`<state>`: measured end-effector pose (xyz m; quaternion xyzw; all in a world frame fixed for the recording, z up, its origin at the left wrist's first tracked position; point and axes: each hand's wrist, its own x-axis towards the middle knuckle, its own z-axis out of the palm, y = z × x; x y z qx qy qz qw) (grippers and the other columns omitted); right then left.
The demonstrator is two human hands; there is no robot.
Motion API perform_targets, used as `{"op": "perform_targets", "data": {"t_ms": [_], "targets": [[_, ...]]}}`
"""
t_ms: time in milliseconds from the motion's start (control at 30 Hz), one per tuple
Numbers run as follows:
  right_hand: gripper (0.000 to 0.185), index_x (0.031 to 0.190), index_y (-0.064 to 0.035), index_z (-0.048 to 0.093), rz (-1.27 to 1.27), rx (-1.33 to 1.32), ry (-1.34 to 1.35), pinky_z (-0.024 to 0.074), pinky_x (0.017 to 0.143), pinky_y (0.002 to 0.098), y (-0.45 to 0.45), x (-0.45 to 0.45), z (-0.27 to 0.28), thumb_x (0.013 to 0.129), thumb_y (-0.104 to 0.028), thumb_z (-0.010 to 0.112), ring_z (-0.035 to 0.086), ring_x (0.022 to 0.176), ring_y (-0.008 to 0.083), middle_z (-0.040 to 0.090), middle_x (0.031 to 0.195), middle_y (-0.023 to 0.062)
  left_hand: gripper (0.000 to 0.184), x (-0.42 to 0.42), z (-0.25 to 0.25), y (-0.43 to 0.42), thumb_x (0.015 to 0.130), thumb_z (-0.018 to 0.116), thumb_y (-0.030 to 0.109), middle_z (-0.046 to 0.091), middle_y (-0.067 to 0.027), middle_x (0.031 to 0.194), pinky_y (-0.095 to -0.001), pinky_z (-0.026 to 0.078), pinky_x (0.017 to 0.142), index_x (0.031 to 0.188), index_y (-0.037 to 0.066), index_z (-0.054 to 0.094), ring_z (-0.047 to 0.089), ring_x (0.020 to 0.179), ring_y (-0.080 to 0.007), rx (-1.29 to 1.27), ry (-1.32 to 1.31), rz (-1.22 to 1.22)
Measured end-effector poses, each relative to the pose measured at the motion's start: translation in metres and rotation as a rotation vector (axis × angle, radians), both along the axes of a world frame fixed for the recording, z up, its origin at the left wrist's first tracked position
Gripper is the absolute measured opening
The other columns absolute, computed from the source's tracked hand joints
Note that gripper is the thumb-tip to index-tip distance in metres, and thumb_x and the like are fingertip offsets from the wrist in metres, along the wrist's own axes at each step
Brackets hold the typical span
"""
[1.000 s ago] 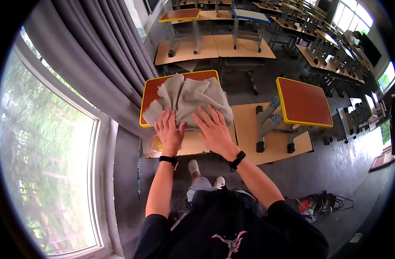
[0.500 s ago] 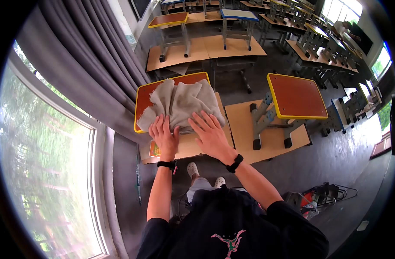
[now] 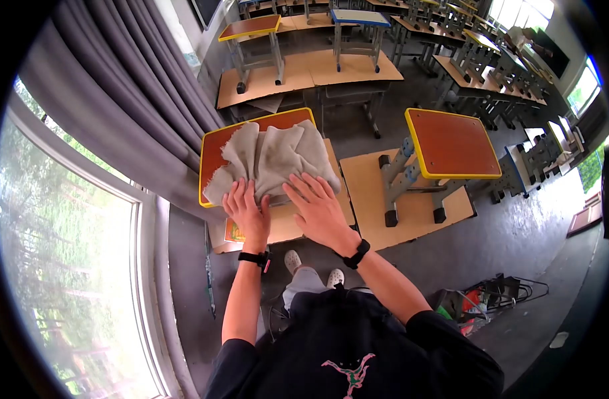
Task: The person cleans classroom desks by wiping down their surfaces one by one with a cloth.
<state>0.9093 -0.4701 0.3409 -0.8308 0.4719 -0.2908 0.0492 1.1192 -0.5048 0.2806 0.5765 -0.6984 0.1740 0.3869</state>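
Note:
A crumpled grey-beige cloth (image 3: 271,156) with a frayed left edge covers most of a red-brown stool seat (image 3: 210,156) with a yellow rim. The stool sits on top of a light wooden desk (image 3: 284,226). My left hand (image 3: 246,211) lies on the near left part of the cloth, fingers stretched out. To its right, my right hand (image 3: 321,214) rests flat on the cloth's near edge, fingers spread. Neither hand grips the fabric visibly. Beside my left wrist, a small orange-and-green packet or booklet (image 3: 235,231) lies on the desk, partly hidden.
A second stool (image 3: 453,144) stands on the adjoining desk (image 3: 364,193) to the right. Grey curtains (image 3: 125,86) and a window (image 3: 72,266) flank the left side. Ahead are rows of desks with stools on top. Folded metal frames (image 3: 510,292) lie on the floor at right.
The camera view has shifted slightly, moving the scene a little left and up. Both hands stay on the cloth, with almost no movement against it.

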Motion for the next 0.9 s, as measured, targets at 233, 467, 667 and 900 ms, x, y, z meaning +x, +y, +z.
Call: {"op": "perform_targets", "data": {"t_ms": [233,467,667,900], "targets": [[0.065,0.149,-0.0111,0.053,-0.032,0.010,-0.015,0.0260,0.125,0.0486,0.001,0.005,0.001,0.086,-0.016,0.068,0.037,0.149,0.0322,0.046,0.159,0.0095,0.048,-0.018,0.000,0.005,0.087,0.068,0.006,0.060,-0.0080,0.142,-0.0547,0.029,0.118,0.134,0.007,0.061,0.048,0.138,-0.0329,0.000,-0.007,-0.026],[0.062,0.144,-0.0042,0.053,-0.127,0.072,0.020,0.0255,0.125,0.0500,0.005,0.022,0.009,0.086,-0.016,0.070,0.034,0.151,0.0345,0.044,0.160,0.0111,0.050,-0.044,0.008,0.004,0.085,0.063,0.003,0.062,-0.0057,0.143,-0.0505,0.032,0.115,0.135,0.007,0.061,0.052,0.137,-0.0281,0.066,0.068,-0.208],[0.054,0.141,-0.0027,0.056,-0.144,0.104,0.111,0.0269,0.124,0.0537,0.004,0.032,0.025,0.089,-0.014,0.067,0.036,0.149,0.0388,0.050,0.153,0.0140,0.059,-0.025,0.016,0.007,0.081,0.065,0.009,0.059,-0.0078,0.146,-0.0460,0.037,0.112,0.140,0.005,0.057,0.053,0.138,-0.0262,0.134,0.042,-0.280],[0.054,0.140,-0.0014,0.057,0.039,0.121,0.157,0.0304,0.122,0.0538,-0.009,0.079,0.030,0.089,-0.016,0.067,0.039,0.147,0.0406,0.053,0.151,0.0152,0.060,0.033,0.024,0.019,0.085,0.065,0.011,0.057,-0.0131,0.148,-0.0496,0.037,0.115,0.144,0.003,0.054,0.052,0.139,-0.0302,0.237,0.092,-0.257]]}}
